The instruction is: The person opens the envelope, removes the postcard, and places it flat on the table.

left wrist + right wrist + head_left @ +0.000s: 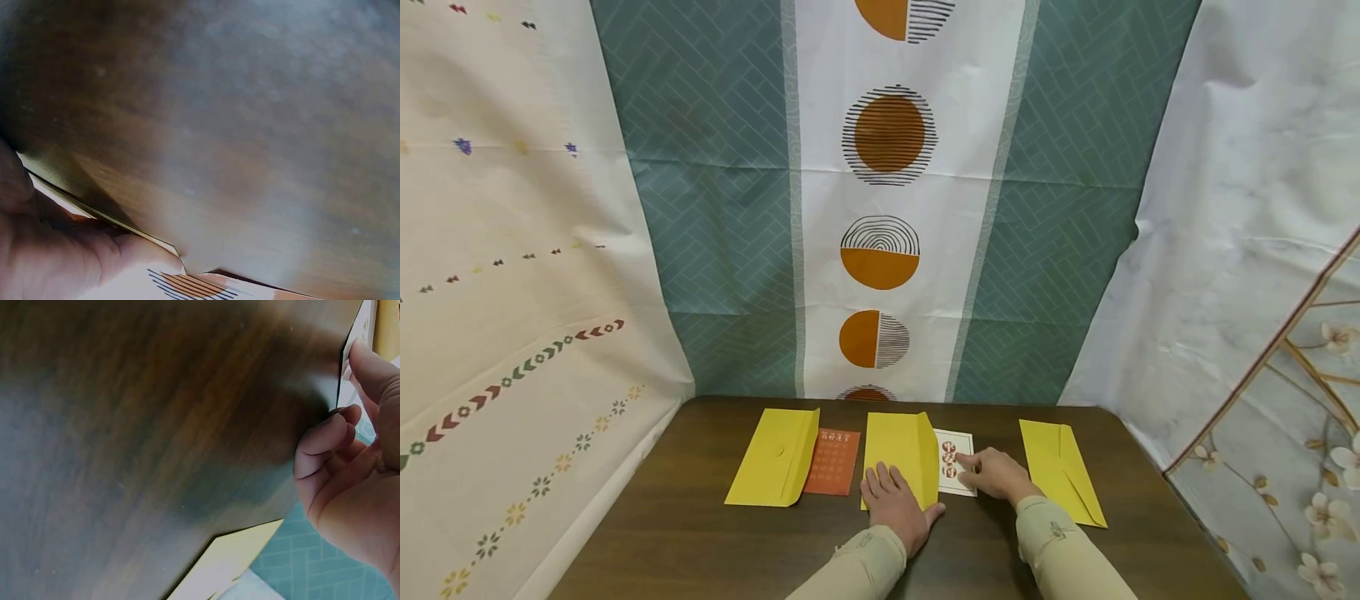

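Observation:
Fingers spread, my left hand (898,515) lies on the middle yellow envelope (891,446) and presses it to the table. In the left wrist view, its thumb (147,253) rests along the envelope's edge. A white card (951,483) with round red designs sits at that envelope's right side, its left edge hidden by the flap. My right hand (1000,475) holds the card near its right edge between thumb and index finger. In the right wrist view, the thumb (372,369) is on the card (345,394) and the other fingers are curled by the table surface.
To the left lies another yellow envelope (767,458), with an orange-red card (833,462) partly under its flap. A third yellow envelope (1052,458) lies right of my right hand. The brown wooden table (700,542) ends at patterned cloth hangings (722,250) behind and on both sides.

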Action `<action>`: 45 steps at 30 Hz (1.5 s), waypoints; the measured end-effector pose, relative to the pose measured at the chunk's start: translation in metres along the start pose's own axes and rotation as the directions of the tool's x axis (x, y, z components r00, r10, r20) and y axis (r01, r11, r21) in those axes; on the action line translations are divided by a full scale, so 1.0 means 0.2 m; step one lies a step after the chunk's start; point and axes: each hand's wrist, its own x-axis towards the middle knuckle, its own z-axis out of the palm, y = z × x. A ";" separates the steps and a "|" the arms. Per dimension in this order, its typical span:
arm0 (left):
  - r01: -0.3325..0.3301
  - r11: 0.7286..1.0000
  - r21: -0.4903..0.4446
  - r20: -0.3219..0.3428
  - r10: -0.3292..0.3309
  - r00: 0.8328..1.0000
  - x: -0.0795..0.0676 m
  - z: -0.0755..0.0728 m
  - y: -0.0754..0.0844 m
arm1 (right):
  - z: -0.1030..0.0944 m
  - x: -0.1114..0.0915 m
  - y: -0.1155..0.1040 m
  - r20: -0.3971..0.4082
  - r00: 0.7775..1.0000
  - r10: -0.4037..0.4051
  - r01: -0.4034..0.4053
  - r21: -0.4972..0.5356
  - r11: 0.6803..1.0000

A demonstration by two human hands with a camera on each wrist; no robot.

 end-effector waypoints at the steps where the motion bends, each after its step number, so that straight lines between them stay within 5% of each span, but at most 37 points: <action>1: -0.001 1.000 -0.002 0.000 0.001 1.000 0.00 0.00 0.00 | 0.00 0.00 0.00 0.002 1.000 0.004 -0.004 0.005 1.000; 8: -0.005 1.000 -0.006 0.006 0.005 1.000 -0.02 -0.01 0.00 | 0.01 -0.01 0.02 -0.001 1.000 -0.027 0.027 0.047 0.999; 13: -0.005 0.999 -0.034 0.055 0.007 0.998 -0.01 -0.05 -0.01 | -0.01 -0.01 0.05 0.021 0.999 -0.044 0.040 0.167 0.985; 17: -0.108 0.992 0.064 0.015 0.108 0.994 0.00 -0.08 -0.02 | -0.04 -0.03 0.06 0.023 0.999 -0.031 0.024 0.247 0.969; 20: -0.239 0.948 0.209 -0.148 0.273 0.951 0.02 -0.11 -0.04 | -0.06 -0.04 0.07 -0.002 1.000 -0.014 0.014 0.297 0.955; 24: -0.352 0.892 0.283 -0.379 0.442 0.813 0.03 -0.18 -0.07 | -0.11 -0.09 0.09 -0.109 0.994 0.011 0.025 0.330 0.944; 26: -0.395 0.877 0.275 -0.419 0.479 0.771 0.03 -0.21 -0.08 | -0.16 -0.12 0.11 -0.163 0.987 -0.008 0.058 0.305 0.950; 28: -0.423 0.868 0.261 -0.412 0.497 0.764 0.03 -0.24 -0.09 | -0.21 -0.17 0.15 -0.189 0.982 -0.029 0.083 0.282 0.956; 34: -0.460 0.856 0.235 -0.364 0.516 0.775 0.02 -0.27 -0.09 | -0.38 -0.30 0.32 -0.176 0.983 -0.058 0.099 0.236 0.967; 40: -0.509 0.827 0.239 -0.387 0.562 0.731 -0.02 -0.25 -0.03 | -0.50 -0.40 0.46 -0.191 0.981 -0.042 0.075 0.168 0.983; 45: -0.572 0.783 0.245 -0.317 0.622 0.716 -0.07 -0.26 0.04 | -0.55 -0.44 0.52 -0.214 0.977 -0.001 0.028 0.125 0.992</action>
